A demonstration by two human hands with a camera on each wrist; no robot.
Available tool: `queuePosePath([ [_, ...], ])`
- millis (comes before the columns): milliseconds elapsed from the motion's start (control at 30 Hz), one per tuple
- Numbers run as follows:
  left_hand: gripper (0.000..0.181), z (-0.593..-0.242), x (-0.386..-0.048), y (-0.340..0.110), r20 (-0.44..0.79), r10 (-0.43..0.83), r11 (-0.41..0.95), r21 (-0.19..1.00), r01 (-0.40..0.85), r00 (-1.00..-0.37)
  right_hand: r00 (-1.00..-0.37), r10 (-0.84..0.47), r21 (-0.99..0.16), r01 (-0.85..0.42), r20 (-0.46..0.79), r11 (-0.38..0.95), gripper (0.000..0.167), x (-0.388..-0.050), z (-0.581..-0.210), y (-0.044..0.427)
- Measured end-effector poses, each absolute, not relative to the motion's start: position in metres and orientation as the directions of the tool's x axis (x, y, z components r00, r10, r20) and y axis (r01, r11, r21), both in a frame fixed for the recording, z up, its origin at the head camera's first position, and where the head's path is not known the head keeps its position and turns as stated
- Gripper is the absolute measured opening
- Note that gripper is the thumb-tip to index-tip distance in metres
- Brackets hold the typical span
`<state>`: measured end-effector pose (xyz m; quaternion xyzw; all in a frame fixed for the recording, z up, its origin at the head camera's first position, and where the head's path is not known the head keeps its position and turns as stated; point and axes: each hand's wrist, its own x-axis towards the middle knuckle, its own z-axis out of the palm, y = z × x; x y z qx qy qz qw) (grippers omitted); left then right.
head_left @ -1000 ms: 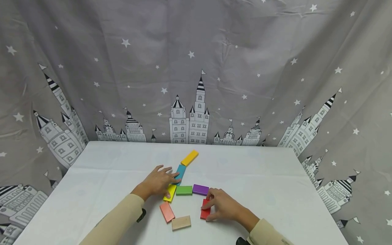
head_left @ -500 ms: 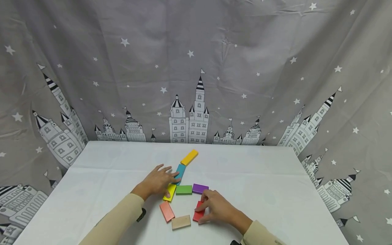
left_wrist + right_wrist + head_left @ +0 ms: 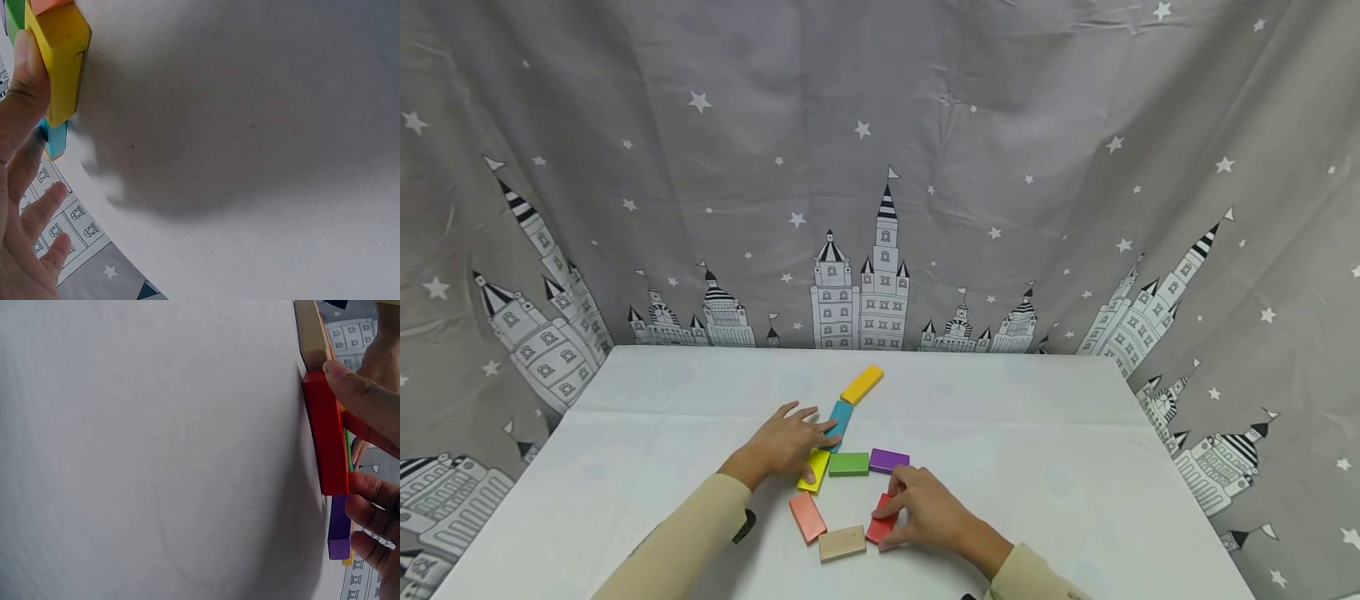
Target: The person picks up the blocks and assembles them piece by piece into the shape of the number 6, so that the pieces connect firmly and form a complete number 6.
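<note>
My right hand [image 3: 928, 512] pinches a red block [image 3: 877, 528] by its two ends, thumb at the near end and fingers at the far end. That near end meets a plain wooden block [image 3: 842, 544]; the right wrist view shows the red block [image 3: 326, 434] flat on the table against the wooden block [image 3: 312, 337]. My left hand [image 3: 778, 450] is spread, its thumb resting on a yellow block [image 3: 819, 460] and a finger touching a blue block [image 3: 841, 415]. A green block [image 3: 848, 464], a purple block [image 3: 889, 460] and a salmon block [image 3: 807, 517] complete the ring's outline.
An orange-yellow block [image 3: 862, 384] lies slanted at the blue block's far end. All blocks lie flat on a white-covered table [image 3: 1015, 425]. Behind its far edge hangs a grey curtain [image 3: 970, 217] printed with castles and stars.
My right hand has slid the red block leftward and turned it slightly, so its near end now meets the wooden block. My left hand has kept its place on the yellow and blue blocks.
</note>
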<state>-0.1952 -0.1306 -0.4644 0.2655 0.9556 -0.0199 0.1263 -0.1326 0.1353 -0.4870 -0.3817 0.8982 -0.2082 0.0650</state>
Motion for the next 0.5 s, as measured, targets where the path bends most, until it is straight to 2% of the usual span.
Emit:
queuePosePath([
  [300, 0.070, -0.4636, -0.1938, -0.1303, -0.248, 0.494, 0.864, 0.031, 0.503, -0.833, -0.707, -0.704, -0.426, -0.657, 0.064, 0.621, 0.042, -0.1297, -0.4878, 0.1358],
  [500, 0.070, -0.4624, -0.1943, -0.1308, -0.250, 0.502, 0.859, 0.036, 0.510, -0.828, -0.719, -0.693, -0.404, -0.649, 0.049, 0.645, 0.048, -0.1393, -0.4820, 0.1432],
])
